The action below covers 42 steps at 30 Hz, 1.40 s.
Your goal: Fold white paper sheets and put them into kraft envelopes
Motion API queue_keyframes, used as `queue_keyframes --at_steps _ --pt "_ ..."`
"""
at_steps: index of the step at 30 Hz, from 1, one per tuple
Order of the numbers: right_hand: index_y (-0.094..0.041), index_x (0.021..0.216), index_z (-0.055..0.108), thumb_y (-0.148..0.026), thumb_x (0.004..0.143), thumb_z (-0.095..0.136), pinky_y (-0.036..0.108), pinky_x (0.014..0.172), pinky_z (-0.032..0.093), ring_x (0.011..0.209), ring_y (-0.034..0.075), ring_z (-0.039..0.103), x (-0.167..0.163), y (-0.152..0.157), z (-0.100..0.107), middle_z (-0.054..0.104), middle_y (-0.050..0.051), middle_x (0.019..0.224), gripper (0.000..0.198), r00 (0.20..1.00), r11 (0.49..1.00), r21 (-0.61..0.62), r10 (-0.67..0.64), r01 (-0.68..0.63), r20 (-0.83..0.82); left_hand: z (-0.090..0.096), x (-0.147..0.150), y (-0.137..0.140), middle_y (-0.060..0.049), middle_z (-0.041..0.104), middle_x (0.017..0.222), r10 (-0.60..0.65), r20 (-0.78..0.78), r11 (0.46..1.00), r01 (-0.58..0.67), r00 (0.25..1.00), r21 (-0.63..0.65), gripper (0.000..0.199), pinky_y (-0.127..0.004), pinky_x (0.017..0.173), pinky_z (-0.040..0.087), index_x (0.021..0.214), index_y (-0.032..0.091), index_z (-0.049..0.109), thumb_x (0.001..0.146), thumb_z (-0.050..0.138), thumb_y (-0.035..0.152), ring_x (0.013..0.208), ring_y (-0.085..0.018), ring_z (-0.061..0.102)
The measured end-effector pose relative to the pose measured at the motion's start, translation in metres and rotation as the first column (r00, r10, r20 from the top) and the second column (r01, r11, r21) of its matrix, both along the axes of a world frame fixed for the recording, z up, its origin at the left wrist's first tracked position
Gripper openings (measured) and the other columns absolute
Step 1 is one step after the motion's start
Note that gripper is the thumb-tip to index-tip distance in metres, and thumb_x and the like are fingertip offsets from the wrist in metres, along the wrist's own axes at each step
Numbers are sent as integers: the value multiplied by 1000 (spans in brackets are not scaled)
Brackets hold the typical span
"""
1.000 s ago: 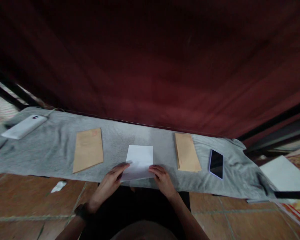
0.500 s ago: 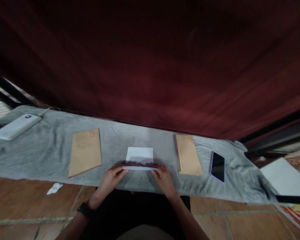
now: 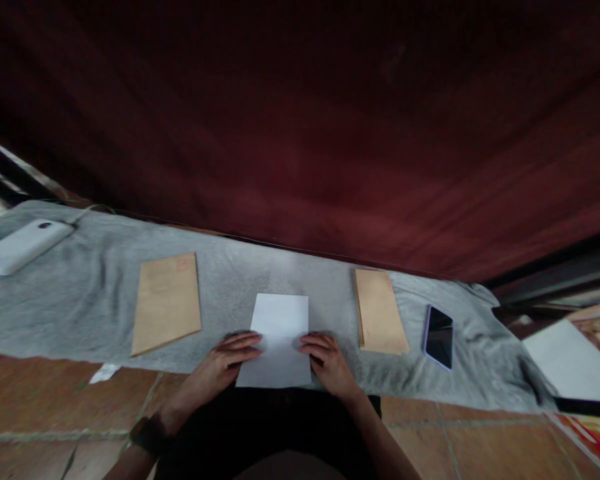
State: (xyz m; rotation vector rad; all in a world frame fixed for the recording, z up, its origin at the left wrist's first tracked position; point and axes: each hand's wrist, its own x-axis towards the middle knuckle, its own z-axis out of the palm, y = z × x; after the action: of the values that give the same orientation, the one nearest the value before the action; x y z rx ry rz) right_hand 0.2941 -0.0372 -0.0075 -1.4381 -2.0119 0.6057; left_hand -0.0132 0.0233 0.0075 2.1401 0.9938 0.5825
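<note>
A white sheet of paper (image 3: pixel 281 313) lies flat on the grey cloth in front of me, its near edge reaching the cloth's front edge. My left hand (image 3: pixel 233 357) rests at the left side of the sheet, fingertips stretched over its margin. On the opposite side my right hand (image 3: pixel 327 360) lays its fingers flat over the right margin. Neither hand is closed around anything. To the left is a brown envelope (image 3: pixel 167 303), and a stack of narrower brown envelopes (image 3: pixel 381 310) lies to the right.
The grey cloth (image 3: pixel 325 280) covers a long narrow surface before a dark red curtain (image 3: pixel 300 167). A phone (image 3: pixel 439 337) lies right of the envelope stack. At far left is a white device with a cable (image 3: pixel 25 247). White paper (image 3: pixel 573 360) sits at far right.
The sheet's near part, raised and folded up between my fingers before, now lies unfolded and flat toward me. Both hands have gone from pinching its edge to resting on its sides.
</note>
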Motion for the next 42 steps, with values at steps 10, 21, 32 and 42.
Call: queue_keyframes --at_steps 10,21,32,42 --pt "-25 98 71 -32 104 46 32 86 52 90 20 71 -18 18 1 76 4 94 27 960 961 -11 -277 278 48 -8 25 4 -5 76 97 462 32 883 -457 886 -103 34 -35 88 55 96 24 73 91 53 50 92 -23 71" --pt "-21 110 69 -30 103 48 29 70 52 75 22 74 -36 39 -3 78 7 90 24 831 881 42 -459 471 315 -1 50 21 -6 75 93 581 -183 804 -594 793 -17 33 -29 74 49 96 22 67 96 43 46 85 -22 70" --pt "-19 117 66 -23 100 53 26 77 52 84 20 74 -41 43 9 78 6 99 22 813 857 -45 -468 513 347 12 61 27 -3 75 89 553 -419 793 -609 720 1 28 -25 64 40 97 22 67 99 45 39 80 -18 69" --pt "-18 125 61 -25 102 50 30 74 52 78 22 74 -47 45 7 77 8 90 27 769 847 34 -498 530 402 15 67 31 -6 76 94 552 -502 783 -621 666 38 33 -28 64 39 105 21 67 101 42 42 83 -21 71"
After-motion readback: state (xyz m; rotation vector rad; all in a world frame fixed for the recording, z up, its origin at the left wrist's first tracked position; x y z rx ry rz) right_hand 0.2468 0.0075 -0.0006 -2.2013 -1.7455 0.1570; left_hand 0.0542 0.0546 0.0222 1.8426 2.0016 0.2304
